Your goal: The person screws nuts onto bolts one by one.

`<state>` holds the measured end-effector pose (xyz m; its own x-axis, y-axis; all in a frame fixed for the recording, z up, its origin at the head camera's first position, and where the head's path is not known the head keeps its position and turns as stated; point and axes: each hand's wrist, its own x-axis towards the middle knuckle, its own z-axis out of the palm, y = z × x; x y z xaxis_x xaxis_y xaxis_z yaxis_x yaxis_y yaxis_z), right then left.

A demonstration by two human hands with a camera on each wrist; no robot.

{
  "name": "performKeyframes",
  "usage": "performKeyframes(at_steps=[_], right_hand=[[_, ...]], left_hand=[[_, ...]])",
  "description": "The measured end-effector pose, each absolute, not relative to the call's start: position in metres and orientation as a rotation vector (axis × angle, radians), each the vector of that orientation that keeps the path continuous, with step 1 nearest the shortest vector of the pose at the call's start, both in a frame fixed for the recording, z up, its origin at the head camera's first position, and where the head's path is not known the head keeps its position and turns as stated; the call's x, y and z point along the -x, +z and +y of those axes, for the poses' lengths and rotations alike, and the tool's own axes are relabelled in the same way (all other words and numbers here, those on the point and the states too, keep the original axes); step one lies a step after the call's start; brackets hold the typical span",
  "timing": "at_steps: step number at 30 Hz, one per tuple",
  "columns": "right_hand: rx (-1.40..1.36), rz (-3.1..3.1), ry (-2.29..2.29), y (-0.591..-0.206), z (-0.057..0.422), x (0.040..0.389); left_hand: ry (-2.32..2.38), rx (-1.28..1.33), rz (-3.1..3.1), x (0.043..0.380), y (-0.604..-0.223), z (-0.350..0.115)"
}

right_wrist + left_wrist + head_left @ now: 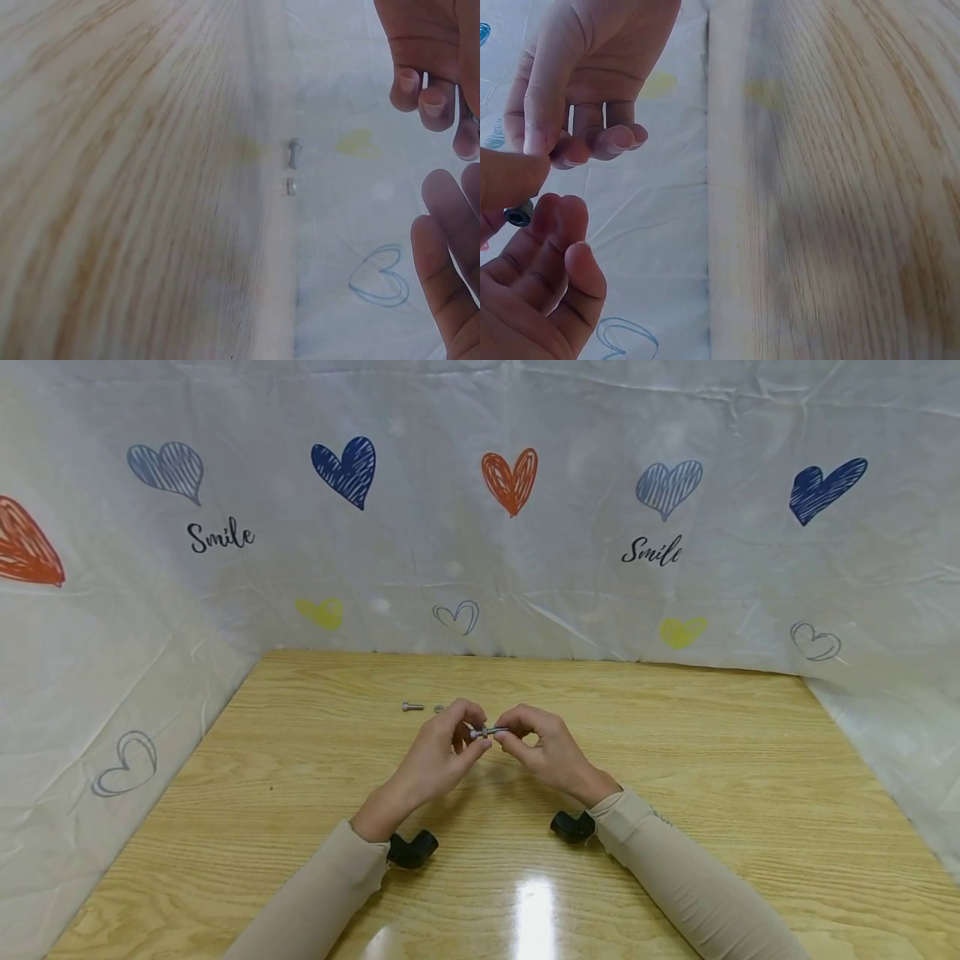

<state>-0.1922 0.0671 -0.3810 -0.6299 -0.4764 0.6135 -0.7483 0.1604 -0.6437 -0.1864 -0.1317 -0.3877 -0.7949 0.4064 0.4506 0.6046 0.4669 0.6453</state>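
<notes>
A silver socket-head bolt [477,734] with a nut [485,732] on its shank lies roughly level between the two hands, above the table. My left hand [437,756] pinches it near the head with thumb and forefinger. From the other side my right hand [550,752] pinches the shank's far end between thumb and forefinger. In the left wrist view the bolt's head [517,214] shows its hex recess below the left thumb. The right wrist view has both hands at its right edge, with the bolt mostly hidden.
A second bolt [412,707] lies on the wooden table [712,777], left of the hands, with a small nut [438,708] next to it. Behind the table hangs a white cloth [570,552] printed with hearts. Black wrist-camera mounts [412,849] sit under both sleeves.
</notes>
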Motion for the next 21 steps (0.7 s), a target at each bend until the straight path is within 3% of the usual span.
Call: performKeyframes(at_steps=[21], right_hand=[[-1.184,-2.187,1.456,-0.3787,0.0677,0.1918]], left_hand=[[-1.247,0.843,-2.490,0.1874,-0.3880,-0.1326]])
